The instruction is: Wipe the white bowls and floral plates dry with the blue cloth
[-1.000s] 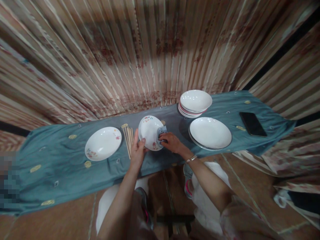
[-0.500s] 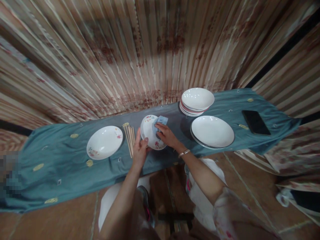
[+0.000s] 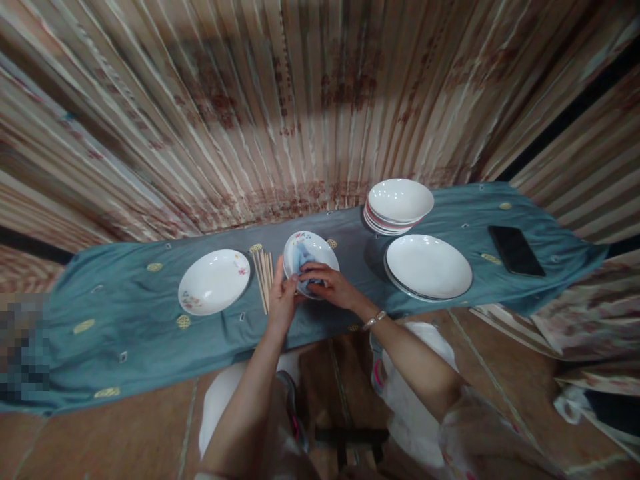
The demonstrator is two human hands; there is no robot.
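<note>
A small white plate (image 3: pixel 327 255) with a flower pattern is tilted above the table's middle. My left hand (image 3: pixel 283 293) grips its left edge, thumb over the rim. Inside the plate lies a crumpled blue cloth (image 3: pixel 301 256), pressed to the surface under the fingers of my right hand (image 3: pixel 327 283), which are closed on it. Left of my left hand rests a row of several wooden chopsticks (image 3: pixel 262 277). Further left sits a larger flowered plate (image 3: pixel 214 283).
To the right stand a stack of white bowls (image 3: pixel 399 202) and, in front of it, a stack of white plates (image 3: pixel 430 267). A black phone (image 3: pixel 516 251) lies near the right end. A teal cloth (image 3: pixel 150 333) covers the table; a curtain (image 3: pixel 320 100) hangs behind.
My right hand has moved the cloth from the plate's upper right down and left across its inside. The left hand keeps its hold on the rim. The view has shifted slightly.
</note>
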